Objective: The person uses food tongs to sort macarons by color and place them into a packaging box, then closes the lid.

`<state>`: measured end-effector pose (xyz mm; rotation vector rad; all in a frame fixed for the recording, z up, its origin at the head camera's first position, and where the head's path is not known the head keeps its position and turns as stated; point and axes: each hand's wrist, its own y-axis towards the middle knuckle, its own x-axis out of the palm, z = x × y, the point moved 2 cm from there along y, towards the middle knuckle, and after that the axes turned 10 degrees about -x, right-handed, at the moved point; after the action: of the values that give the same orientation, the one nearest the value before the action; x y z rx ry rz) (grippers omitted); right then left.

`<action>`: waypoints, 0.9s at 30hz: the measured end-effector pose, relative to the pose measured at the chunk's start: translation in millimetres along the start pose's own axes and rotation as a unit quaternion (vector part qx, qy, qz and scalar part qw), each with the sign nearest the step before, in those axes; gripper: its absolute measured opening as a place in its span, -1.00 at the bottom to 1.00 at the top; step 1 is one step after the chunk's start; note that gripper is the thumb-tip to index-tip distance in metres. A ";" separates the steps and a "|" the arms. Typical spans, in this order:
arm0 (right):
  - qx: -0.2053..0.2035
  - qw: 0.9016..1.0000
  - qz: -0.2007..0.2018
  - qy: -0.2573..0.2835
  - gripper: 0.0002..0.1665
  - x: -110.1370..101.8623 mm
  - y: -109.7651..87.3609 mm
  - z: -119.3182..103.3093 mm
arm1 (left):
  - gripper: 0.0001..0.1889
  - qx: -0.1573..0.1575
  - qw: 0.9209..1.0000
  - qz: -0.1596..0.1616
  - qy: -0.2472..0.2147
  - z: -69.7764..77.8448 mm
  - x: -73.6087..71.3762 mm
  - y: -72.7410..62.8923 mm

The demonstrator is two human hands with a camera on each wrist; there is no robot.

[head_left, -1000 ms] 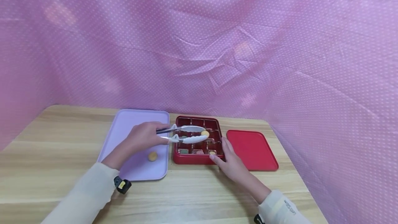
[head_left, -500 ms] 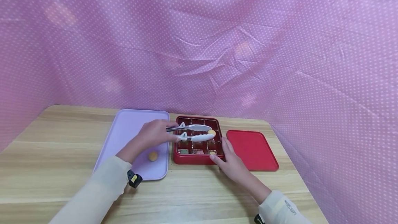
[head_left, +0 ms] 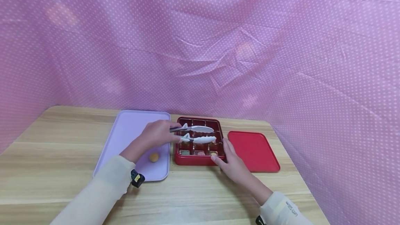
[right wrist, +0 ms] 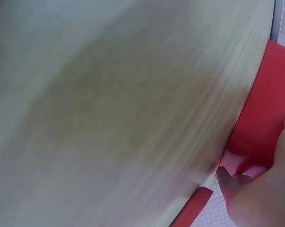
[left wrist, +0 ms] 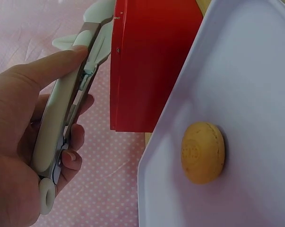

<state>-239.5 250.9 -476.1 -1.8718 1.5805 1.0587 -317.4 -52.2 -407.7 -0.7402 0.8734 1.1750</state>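
My left hand [head_left: 157,133] grips white-tipped tongs [head_left: 203,140], whose arms stand apart low over a red divided box [head_left: 197,161]. Nothing shows between the tong tips. In the left wrist view, thumb and fingers wrap the tongs' handle [left wrist: 57,127] beside the box's red wall [left wrist: 147,61]. My right hand [head_left: 232,162] holds the box's front right corner, thumb at the front rim and fingers along the side. Small green, pink and yellow sweets lie in the front compartments; the tongs partly hide the middle ones. One yellow macaron [left wrist: 202,152] lies on the lilac tray [head_left: 134,117].
A red lid [head_left: 253,150] lies right of the box, close to my right hand. The tray stands just left of the box, under my left forearm. A pink dotted cloth [head_left: 200,44] hangs behind the wooden table [head_left: 187,197] and along its right side.
My left hand has moved right with the tongs, deeper over the box. The yellow macaron seen between the tong tips earlier no longer shows there. My right hand has stayed still.
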 end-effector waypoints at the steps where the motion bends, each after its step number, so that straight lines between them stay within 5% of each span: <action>1: 0.000 1.000 0.000 -0.001 0.23 -0.2 -0.1 -0.4 | -0.29 -0.001 1.000 -0.001 -0.004 -0.5 -0.3 -0.4; 14: 0.005 1.000 -0.003 -0.004 0.24 0.4 1.2 -0.1 | -0.27 -0.021 0.998 0.024 -0.050 -28.0 -16.0 -23.0; 27: 0.015 1.000 -0.008 -0.001 0.21 0.2 0.2 -4.1 | -0.15 -0.068 0.995 0.037 -0.056 -85.1 -42.0 -76.0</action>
<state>-238.6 247.6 -473.7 -1.8602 1.5678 1.0245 -265.6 -162.1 -408.4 -0.7493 0.7388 1.3393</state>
